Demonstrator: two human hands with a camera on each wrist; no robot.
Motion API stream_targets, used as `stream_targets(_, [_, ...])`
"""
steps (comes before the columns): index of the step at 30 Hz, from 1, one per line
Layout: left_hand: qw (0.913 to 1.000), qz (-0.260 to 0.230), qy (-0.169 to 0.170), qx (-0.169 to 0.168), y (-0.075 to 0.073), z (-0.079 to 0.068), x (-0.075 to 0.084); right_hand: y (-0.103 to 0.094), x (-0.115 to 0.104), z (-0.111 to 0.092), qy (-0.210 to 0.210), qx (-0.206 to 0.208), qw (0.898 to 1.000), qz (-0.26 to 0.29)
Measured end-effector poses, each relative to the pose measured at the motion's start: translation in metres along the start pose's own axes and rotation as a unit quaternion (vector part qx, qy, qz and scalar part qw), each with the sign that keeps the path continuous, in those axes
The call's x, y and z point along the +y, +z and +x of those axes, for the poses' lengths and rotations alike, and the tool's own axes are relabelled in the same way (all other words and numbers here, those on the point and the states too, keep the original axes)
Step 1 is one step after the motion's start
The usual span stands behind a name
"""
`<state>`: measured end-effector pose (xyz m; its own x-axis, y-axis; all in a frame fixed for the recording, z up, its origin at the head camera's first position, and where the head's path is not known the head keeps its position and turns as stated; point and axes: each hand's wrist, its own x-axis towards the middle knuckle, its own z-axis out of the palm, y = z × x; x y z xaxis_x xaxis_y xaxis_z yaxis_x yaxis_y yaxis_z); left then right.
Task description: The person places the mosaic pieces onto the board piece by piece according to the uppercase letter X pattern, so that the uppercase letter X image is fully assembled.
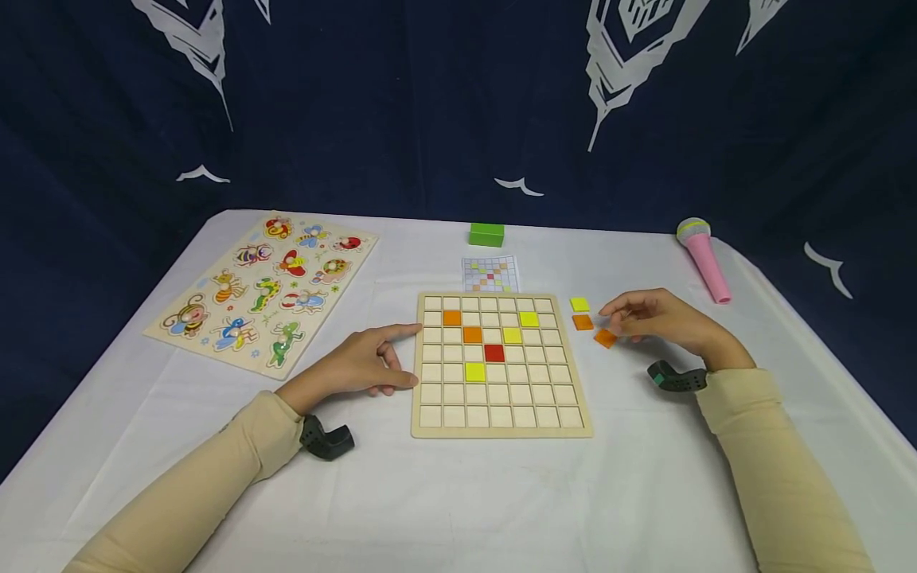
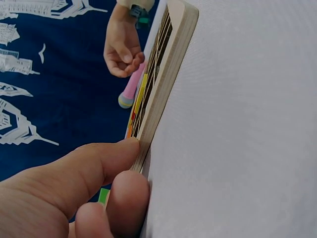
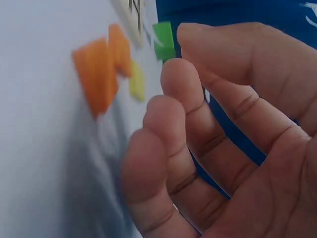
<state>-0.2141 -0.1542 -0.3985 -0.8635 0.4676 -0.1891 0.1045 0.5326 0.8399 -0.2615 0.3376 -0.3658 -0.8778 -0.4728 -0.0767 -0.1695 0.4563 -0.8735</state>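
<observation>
A wooden grid board point(image 1: 501, 434) lies on the table with two orange tiles point(image 1: 452, 317), one red tile point(image 1: 494, 352) and three yellow tiles point(image 1: 475, 372) in its squares. My left hand point(image 1: 361, 362) touches the board's left edge with thumb and index finger spread apart, the other fingers bent under. Right of the board lie a loose yellow tile point(image 1: 579, 304), an orange tile point(image 1: 583, 322) and another orange tile point(image 1: 605, 339). Beside that nearest orange tile is my right hand point(image 1: 655, 321); its fingers point(image 3: 148, 163) are loosely bent with nothing between them in the right wrist view.
Behind the board lies a printed grid card point(image 1: 490, 274), and beyond it a green block point(image 1: 486, 235). An insect puzzle board point(image 1: 268, 290) is at the left. A pink toy microphone point(image 1: 705, 261) lies at the far right. A dark blue curtain point(image 1: 430, 103) hangs behind the white-covered table.
</observation>
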Motion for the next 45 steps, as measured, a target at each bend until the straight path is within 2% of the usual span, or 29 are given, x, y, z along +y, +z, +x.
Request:
stream_targets(5, [1.0,-0.002,-0.004,-0.001,0.0,0.0,0.001,-0.006,0.017,-0.002,0.02,0.007,1.0,-0.003])
stream_targets(10, [1.0,0.001,-0.004,0.001,0.001,0.0,0.001,-0.005,0.024,-0.001,-0.011,-0.004,1.0,-0.011])
stream_targets(13, [1.0,0.001,-0.002,0.002,0.001,-0.001,0.001,-0.004,0.022,-0.001,-0.022,-0.009,0.999,-0.021])
stream_targets(24, [1.0,0.002,0.0,0.001,0.0,-0.001,0.0,0.001,0.017,0.003,0.001,-0.011,0.997,-0.071])
stream_targets(38, [1.0,-0.003,0.001,-0.001,0.001,-0.001,0.0,0.003,0.014,0.004,-0.04,-0.033,0.995,-0.087])
stream_targets(45, [1.0,-0.001,0.002,0.001,0.0,-0.001,0.001,0.004,0.011,0.004,-0.008,-0.024,0.994,-0.109])
